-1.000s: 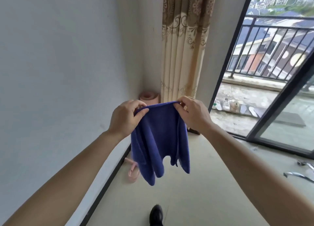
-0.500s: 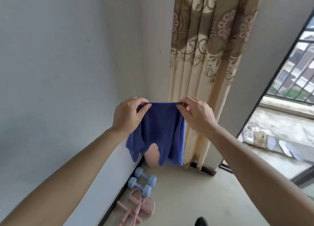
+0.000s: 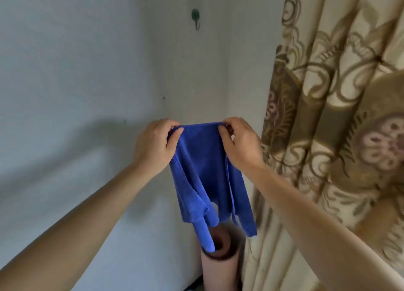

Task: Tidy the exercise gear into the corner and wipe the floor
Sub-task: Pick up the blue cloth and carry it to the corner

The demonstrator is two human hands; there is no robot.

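I am looking into a room corner where two pale, bluish-white walls (image 3: pixel 76 76) meet. High on the far wall sits a small green hook (image 3: pixel 195 15), with nothing on it. The right side of my view is filled by a beige curtain (image 3: pixel 332 107) with brown scrolls and pinkish flowers, hanging in deep folds down past the bottom edge. Soft shadows of the arms fall across the left wall. Only a dark sliver at the very bottom, left of the mat, hints at the floor; I cannot make it out properly.

Standing upright in the corner, low in the view, is a rolled pink exercise mat (image 3: pixel 219 266), just beside the curtain on its right. I see down into its dark spiral end.

The blue cloth (image 3: pixel 203 166) is held up in the air in front of the corner, well below the hook. Its top edge is stretched taut between the two hands, and the rest hangs loose in folds with an uneven lower hem. One long corner dangles down over the open top of the mat; whether it touches I cannot tell. The fabric looks soft and fuzzy.

My left hand (image 3: pixel 154 146) is closed, pinching the cloth's upper left corner between thumb and fingers. My right hand (image 3: pixel 239 144) is closed likewise, pinching the upper right corner.
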